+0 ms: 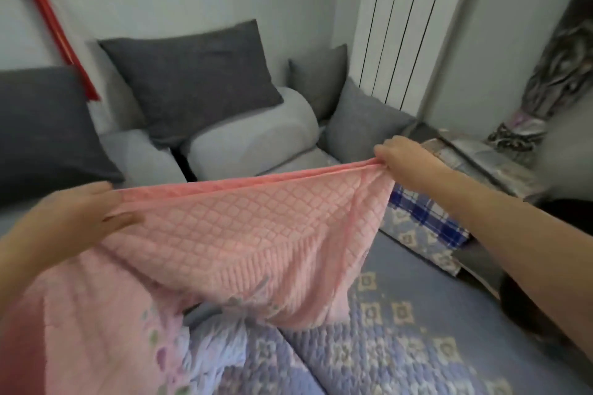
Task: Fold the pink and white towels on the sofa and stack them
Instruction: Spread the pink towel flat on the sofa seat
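**Pink towel stretched between two hands over the sofa**

The long sofa, covered in a quilted blue-lilac throw with pale square flower motifs, is filling the lower half of the room in front of me, and its grey seat blocks and cushions are running back to the wall. A large dark grey rectangular cushion is leaning against that wall, with a paler grey cushion sitting in the corner beside the white ribbed radiator panel.

The pink towel with a raised diamond weave is hanging in the air above the seat, its top edge pulled into a nearly straight line that is sloping up from left to right. Its lower part is sagging down and touching the throw near the middle of the seat. At the lower left another pink, flower-printed cloth is lying in a heap partly under it.

The right arm is reaching out long and almost straight, and the right hand is pinching the far top corner of the towel with curled fingers, knuckles up. The left hand is sitting closer and lower, blurred, with its fingers closing over the near top corner and the thumb lying on the fabric.

A small blue-and-white checked cloth is lying on the seat edge just under the right forearm. A red hanging ornament with gold trim is dangling on the wall at the upper left.
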Action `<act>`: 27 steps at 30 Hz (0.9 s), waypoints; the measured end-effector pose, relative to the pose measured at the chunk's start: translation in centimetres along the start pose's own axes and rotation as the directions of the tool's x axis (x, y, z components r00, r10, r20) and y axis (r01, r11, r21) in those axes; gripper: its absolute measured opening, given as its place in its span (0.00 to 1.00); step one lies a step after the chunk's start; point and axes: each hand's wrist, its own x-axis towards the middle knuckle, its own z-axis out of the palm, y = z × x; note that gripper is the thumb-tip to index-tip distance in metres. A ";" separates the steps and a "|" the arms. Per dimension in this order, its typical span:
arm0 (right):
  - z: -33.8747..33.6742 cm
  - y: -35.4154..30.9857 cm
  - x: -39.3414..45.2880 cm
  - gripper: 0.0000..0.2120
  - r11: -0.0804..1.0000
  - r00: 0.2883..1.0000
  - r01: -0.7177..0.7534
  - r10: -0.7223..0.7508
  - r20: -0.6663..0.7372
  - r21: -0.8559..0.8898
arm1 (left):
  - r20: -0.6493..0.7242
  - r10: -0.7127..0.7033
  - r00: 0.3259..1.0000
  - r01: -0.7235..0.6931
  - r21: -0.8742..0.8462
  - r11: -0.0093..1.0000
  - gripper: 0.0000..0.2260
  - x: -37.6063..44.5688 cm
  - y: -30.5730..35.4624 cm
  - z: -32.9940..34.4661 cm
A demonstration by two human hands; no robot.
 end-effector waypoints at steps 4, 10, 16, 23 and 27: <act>0.2 -2.8 -1.2 0.10 0.991 0.991 0.128 -0.126 0.049 -0.046 | -0.070 -0.123 0.990 0.122 -0.027 0.992 0.08 -4.0 -0.5 -0.2; 2.6 -8.1 -1.7 0.06 0.937 0.938 0.343 -0.345 0.028 0.064 | 0.031 -0.490 0.871 0.491 -0.058 0.869 0.34 -9.2 -4.3 2.7; 4.5 -11.7 -2.7 0.04 0.726 0.943 -0.272 0.331 0.025 0.631 | -0.002 -0.584 0.812 0.578 -0.135 0.805 0.31 -10.9 -2.7 0.5; 7.0 -15.5 -4.2 0.06 -0.376 0.577 -0.329 0.646 0.499 0.866 | 0.047 -0.576 0.816 0.572 -0.200 0.795 0.13 -11.6 -1.3 0.1; 7.3 -16.1 -4.0 0.10 -0.459 0.530 -0.258 0.669 0.522 0.850 | 0.049 -0.608 0.792 0.602 -0.226 0.766 0.11 -11.9 -1.3 0.8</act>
